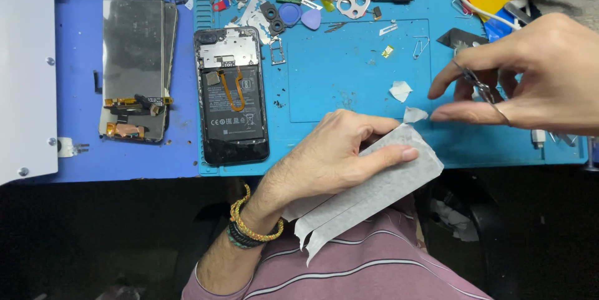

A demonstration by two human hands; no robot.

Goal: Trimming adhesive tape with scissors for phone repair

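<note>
The left hand point(337, 156) is closed on a white sheet of thin tape or paper point(374, 191), thumb on top and fingers under it, and it holds this sheet over the near edge of the blue work mat point(349, 75), about in the middle of that edge. The sheet is already slit into long strips that hang down toward the person's striped shirt point(368, 262). The right hand point(530, 84) is above the right part of the mat, closed on small metal scissors point(480, 88), with the fingers through or around the loops; a little torn corner of the sheet point(415, 114) stands up just beside its fingertips. I think the step in hand is to cut a small piece from the sheet. To do it well, the left hand should keep the sheet stretched and flat, so the thin material does not fold between the blades, and the cut should be one short clean closing, not many small bites. One cut scrap point(400, 91) lies already on the mat, near the middle. The opened phone point(232, 97) lies at the left edge of the mat, well apart from both hands.
</note>
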